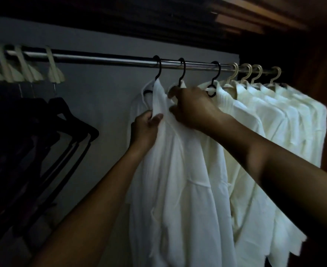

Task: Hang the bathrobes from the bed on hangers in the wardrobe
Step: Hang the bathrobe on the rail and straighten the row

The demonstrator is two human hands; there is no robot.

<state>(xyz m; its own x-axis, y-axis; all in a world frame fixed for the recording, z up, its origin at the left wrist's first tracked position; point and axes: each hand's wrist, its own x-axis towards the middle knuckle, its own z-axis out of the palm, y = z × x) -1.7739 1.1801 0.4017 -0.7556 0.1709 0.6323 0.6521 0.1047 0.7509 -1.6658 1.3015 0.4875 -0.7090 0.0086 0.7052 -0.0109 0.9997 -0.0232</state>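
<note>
Several white bathrobes hang in a row from the metal wardrobe rail (104, 59). The leftmost bathrobe (178, 180) hangs from a black hanger (158, 69) whose hook is over the rail. My left hand (145, 130) pinches the collar edge of this robe between thumb and fingers. My right hand (192, 108) grips the fabric near the collar just below a second black hanger hook (182, 72). A third black hook (215, 78) carries the neighbouring robe. The other robes (286, 122) hang on cream hangers towards the right.
Empty cream hangers (23, 72) hang on the rail at the far left. Dark hangers or garments (48, 135) hang below them. The grey back wall (104, 97) shows between the two groups. The wooden wardrobe side (320, 74) closes off the right.
</note>
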